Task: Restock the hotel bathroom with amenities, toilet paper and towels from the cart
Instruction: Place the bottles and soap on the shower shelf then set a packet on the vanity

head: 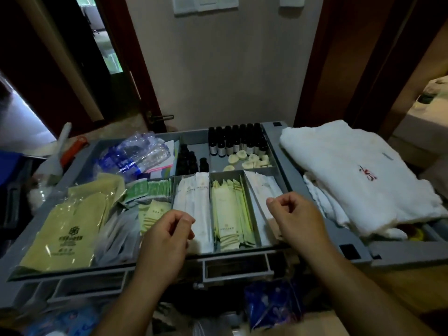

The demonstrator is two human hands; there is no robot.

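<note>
Left hand [167, 236]: hovered over the near end of the white sachets [194, 202]; grip loosely curled, thumb near the forefinger, nothing held
Right hand [293, 214]: hung above the rightmost front compartment, likewise loosely curled and holding nothing
Cart tray [349, 238]: grey, divided into compartments, directly under both hands
Pale green sachets [230, 214]: packed on edge between the two hands; probably light, thin and slick, so best pinched at the near end and slid out singly
White sachets: long soft wrappers lying flat; likely to bend, so a pinch near the middle would serve better
Dark bottles [237, 139]: upright at the back of the tray; seemingly rigid and heavier, easily toppled in a row, so take by the cap or body from above
Soap pieces [249, 158]: loose just in front of the bottles; small, possibly crumbly
Towels [351, 170]: folded white stack on the right of the cart, touching neither hand; soft and bulky, calling for both hands under the fold
Toilet paper: not seen
</note>
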